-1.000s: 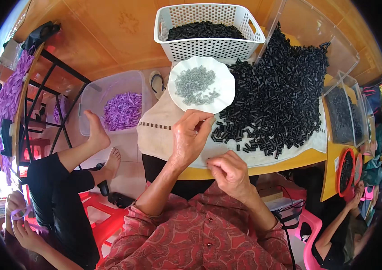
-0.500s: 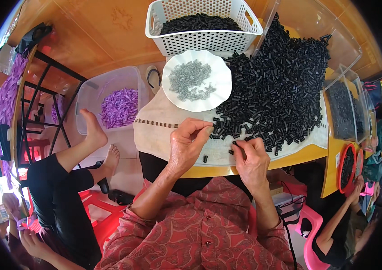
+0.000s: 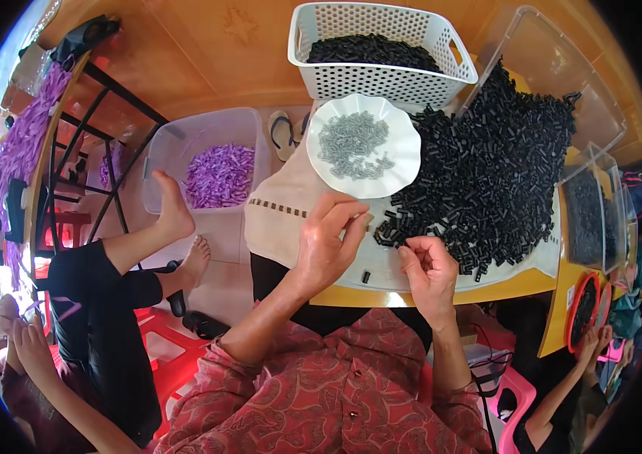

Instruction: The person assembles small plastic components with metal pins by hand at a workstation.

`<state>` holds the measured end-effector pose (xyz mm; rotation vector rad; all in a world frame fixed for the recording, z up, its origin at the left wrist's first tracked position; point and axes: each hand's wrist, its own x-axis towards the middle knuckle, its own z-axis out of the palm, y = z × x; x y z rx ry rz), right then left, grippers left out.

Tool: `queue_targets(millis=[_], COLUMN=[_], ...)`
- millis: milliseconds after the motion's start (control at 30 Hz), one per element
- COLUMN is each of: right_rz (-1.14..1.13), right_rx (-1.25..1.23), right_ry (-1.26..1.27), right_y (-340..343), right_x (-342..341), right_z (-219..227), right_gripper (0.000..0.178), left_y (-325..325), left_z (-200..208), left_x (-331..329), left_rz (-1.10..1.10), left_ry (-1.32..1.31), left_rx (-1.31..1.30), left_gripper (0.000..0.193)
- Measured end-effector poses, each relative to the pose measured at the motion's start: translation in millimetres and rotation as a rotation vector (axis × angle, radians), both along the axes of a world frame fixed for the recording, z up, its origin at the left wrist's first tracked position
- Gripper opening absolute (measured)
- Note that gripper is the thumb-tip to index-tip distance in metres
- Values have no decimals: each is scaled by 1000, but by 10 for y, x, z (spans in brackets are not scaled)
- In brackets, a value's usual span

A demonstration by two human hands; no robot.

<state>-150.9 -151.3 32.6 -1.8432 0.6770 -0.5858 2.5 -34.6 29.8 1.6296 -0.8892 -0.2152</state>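
Observation:
My left hand point(image 3: 330, 240) is raised over the cloth just below the white scalloped plate point(image 3: 408, 155). Its thumb and forefinger are pinched together; whatever lies between them is too small to make out. At the near left edge of the heap of short black tubes point(image 3: 487, 170), my right hand point(image 3: 433, 278) pinches a small black tube point(image 3: 400, 244) between thumb and forefinger. A single loose black tube point(image 3: 366, 278) rests on the cloth between my hands. Many small clear pieces point(image 3: 353, 140) are spread on the plate.
Behind the plate stands a white perforated basket point(image 3: 381, 79) of black tubes. Clear plastic boxes point(image 3: 593, 219) sit to the right. A translucent tub point(image 3: 162, 163) with purple pieces point(image 3: 220, 175) is on the floor at left. A barefoot person point(image 3: 98, 333) sits close by on the left.
The whole view has shifted, so the table appears further right and lower. My left hand has risen slightly toward the plate, and my right hand has moved a little left along the heap's edge.

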Motion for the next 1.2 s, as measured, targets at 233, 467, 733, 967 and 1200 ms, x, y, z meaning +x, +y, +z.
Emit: queue_targets(millis=[233, 467, 733, 967, 1200], right_rz=[42, 113, 121, 123, 122], right_rx=[-46, -129, -93, -128, -121], right_ry=[-6, -7, -15, 9, 9], right_y=[3, 29, 44, 61, 70], right_x=[117, 188, 201, 203, 199], right_z=[47, 51, 0, 51, 46], right_gripper=[17, 18, 17, 17, 17], left_y=[-128, -203, -177, -266, -259], left_z=[-36, -36, -77, -45, -129], left_x=[315, 327, 329, 303, 310], left_rz=[192, 112, 128, 117, 119], left_ry=[-523, -647, -659, -674, -636], left_rx=[157, 241, 211, 269, 198], left_gripper=[25, 34, 35, 38, 34])
